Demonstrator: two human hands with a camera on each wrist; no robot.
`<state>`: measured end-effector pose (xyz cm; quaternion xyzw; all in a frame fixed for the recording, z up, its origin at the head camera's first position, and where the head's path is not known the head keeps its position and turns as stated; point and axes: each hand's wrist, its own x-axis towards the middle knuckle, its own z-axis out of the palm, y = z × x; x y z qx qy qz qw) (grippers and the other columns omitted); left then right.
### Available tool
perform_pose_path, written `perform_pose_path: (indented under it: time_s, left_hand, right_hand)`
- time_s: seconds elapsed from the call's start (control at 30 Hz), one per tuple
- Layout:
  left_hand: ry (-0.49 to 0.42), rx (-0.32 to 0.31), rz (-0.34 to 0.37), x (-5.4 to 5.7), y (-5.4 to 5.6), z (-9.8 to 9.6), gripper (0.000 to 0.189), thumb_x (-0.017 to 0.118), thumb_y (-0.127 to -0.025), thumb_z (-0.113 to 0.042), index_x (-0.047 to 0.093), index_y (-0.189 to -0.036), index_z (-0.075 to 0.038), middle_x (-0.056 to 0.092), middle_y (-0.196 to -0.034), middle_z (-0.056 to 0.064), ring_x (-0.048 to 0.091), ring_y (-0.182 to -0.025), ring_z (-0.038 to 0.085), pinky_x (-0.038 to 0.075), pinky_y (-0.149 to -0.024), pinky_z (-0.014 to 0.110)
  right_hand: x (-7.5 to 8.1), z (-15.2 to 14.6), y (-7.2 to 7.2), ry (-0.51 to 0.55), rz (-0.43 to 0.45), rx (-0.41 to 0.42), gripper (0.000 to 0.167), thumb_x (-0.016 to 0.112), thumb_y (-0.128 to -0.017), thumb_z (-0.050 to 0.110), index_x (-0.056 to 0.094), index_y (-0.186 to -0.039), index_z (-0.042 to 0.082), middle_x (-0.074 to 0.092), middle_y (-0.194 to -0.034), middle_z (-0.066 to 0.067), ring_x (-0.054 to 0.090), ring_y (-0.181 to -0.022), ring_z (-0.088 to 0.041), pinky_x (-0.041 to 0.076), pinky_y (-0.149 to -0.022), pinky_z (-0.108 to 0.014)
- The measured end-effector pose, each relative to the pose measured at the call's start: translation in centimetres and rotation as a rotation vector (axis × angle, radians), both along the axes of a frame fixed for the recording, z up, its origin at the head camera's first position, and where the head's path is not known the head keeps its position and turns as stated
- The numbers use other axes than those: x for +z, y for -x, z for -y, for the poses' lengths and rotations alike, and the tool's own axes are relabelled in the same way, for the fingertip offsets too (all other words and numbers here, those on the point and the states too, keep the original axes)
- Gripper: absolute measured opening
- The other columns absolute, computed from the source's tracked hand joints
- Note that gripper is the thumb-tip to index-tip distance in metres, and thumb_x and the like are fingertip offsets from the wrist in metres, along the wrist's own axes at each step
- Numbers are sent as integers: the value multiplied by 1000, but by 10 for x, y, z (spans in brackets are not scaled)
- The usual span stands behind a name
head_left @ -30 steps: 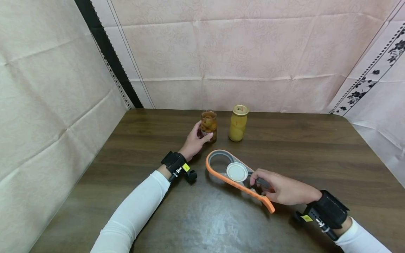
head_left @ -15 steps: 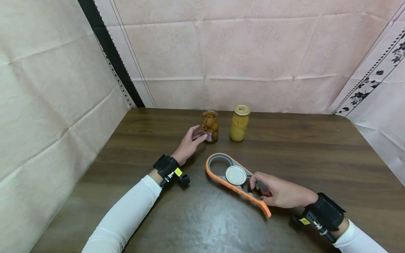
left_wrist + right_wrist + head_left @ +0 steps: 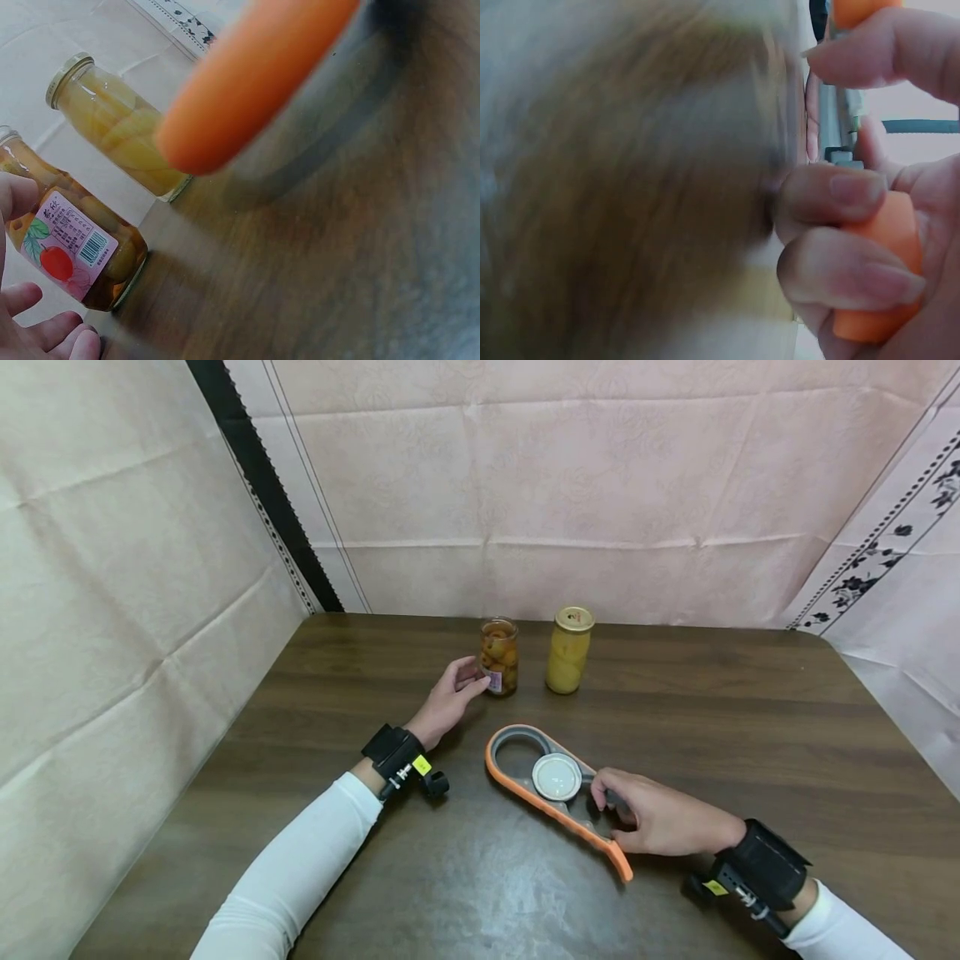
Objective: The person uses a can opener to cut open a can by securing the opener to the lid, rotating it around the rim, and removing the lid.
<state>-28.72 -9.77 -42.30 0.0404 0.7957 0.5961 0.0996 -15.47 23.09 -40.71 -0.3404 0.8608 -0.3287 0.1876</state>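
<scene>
A glass jar of brownish round fruit [image 3: 499,653] stands upright at the back of the table; no lid shows on it. My left hand [image 3: 444,703] is beside it with loosely spread fingers, the thumb at the label's edge; I cannot tell whether it touches. In the left wrist view the jar's pink label [image 3: 69,244] faces me. My right hand [image 3: 660,814] holds an orange and grey jar opener [image 3: 517,787] by its handle end, fingers curled round an orange grip [image 3: 889,255]. A round whitish disc [image 3: 557,777] sits in the middle of the opener.
A capped jar of yellow fruit [image 3: 568,652] stands to the right of the brown one. Both jars are near the far edge of the wooden table [image 3: 750,718]. Pale cloth [image 3: 600,485] hangs behind the table and along its sides.
My left hand has let go of the brown jar and moved a little left, uncovering the label. My right hand has shifted the opener slightly left and toward me.
</scene>
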Motion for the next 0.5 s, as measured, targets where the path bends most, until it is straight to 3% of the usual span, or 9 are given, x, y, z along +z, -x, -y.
perform_pose_path:
  time_s: [0.3, 0.5]
  left_hand:
    - [3, 1, 0, 0, 1, 1, 65, 58, -101, -46, 32, -156, -23, 38, -159, 7, 37, -148, 25, 34, -120, 49]
    - [7, -9, -1, -1, 1, 1, 64, 58, -102, -46, 33, -156, -22, 39, -159, 8, 37, -147, 26, 34, -120, 49]
  right_hand:
    - [1, 1, 0, -23, -33, 2, 34, 74, -84, 8, 47, -101, 17, 48, -95, 1, 46, -71, -5, 40, -60, -20]
    - [0, 0, 0, 4, -36, 10, 29, 63, -87, -4, 48, -102, 16, 48, -94, 0, 46, -74, -6, 40, -60, -20]
